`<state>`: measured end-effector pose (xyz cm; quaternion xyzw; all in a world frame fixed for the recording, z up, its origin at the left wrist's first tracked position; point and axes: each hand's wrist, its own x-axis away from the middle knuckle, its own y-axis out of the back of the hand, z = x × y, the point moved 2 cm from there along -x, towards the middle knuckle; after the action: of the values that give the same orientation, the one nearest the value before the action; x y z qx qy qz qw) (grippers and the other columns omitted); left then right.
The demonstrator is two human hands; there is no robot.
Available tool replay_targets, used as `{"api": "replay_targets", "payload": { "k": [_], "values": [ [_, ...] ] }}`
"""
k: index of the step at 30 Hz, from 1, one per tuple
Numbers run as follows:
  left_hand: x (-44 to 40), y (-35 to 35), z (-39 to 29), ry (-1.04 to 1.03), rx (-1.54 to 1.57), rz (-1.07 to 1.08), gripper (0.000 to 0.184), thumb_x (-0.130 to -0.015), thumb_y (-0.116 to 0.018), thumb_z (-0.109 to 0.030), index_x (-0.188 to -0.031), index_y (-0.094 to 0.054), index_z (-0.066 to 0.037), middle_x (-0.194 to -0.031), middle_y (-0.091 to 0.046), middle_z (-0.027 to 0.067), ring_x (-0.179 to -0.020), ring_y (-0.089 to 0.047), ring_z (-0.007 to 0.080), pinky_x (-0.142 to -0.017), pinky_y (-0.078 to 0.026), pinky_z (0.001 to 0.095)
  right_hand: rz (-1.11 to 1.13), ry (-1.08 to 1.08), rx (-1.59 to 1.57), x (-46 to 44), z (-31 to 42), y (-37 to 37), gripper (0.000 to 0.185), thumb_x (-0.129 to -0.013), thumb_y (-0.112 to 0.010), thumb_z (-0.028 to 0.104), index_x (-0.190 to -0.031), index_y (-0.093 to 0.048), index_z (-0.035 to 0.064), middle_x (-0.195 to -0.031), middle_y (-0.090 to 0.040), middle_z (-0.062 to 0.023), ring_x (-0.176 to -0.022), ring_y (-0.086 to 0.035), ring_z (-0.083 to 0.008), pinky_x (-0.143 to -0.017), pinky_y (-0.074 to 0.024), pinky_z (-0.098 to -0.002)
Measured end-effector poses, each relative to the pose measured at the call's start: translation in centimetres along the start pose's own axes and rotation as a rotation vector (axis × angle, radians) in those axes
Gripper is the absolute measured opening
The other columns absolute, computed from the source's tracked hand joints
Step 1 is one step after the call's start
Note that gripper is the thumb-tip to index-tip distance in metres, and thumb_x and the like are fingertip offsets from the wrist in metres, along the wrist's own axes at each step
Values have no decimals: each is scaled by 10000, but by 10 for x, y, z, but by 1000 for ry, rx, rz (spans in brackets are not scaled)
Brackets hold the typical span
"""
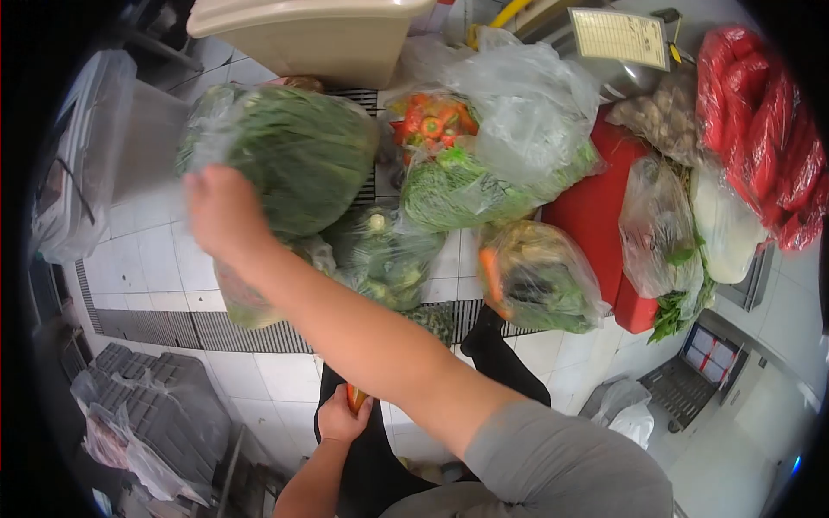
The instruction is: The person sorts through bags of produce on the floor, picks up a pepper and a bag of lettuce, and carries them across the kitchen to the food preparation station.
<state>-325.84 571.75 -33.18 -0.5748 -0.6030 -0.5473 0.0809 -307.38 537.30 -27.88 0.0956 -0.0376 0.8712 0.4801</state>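
Observation:
My right hand (226, 210) is stretched out to the left, its fingers closed and blurred at the near left edge of a large clear bag of long green leaves (298, 151); what it grips, if anything, I cannot make out. Low in the view, my left hand (343, 416) is wrapped round an orange-red vegetable (356, 397) near my leg. Beneath my right forearm lie a bag of green vegetables (389, 255) and another bag (250, 298), partly hidden by the arm.
Bags of red peppers (432, 121), leafy greens (458, 190) and mixed vegetables (548, 276) lie ahead. A red board (587, 207) is at right, beside red bags (756, 121). A beige bin (302, 39) stands at the top, grey crates (164, 414) at lower left.

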Motion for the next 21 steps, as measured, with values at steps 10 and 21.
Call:
{"api": "replay_targets", "payload": {
  "k": [10, 21],
  "values": [
    [-14, 11, 0, -25, -36, -13, 454, -833, -747, -430, -1019, -576, -52, -814, -689, 200, -744, -687, 421, -661, -561, 503, 150, -102, 13, -45, -80, -44, 195, -976, -565, 170, -1075, -579, 3, -991, -682, -291, -972, -645, -488, -851, -494, -538],
    [-14, 22, 9, 43, -11, 20, 459, -842, -736, -461, -1029, -585, -70, -844, -701, 190, -768, -690, 417, -685, -559, 508, 19, -49, 38, -29, -76, -40, 211, -960, -599, 168, -1058, -599, -19, -969, -685, -280, -963, -644, -489, -818, -499, -527]
  ]
}}
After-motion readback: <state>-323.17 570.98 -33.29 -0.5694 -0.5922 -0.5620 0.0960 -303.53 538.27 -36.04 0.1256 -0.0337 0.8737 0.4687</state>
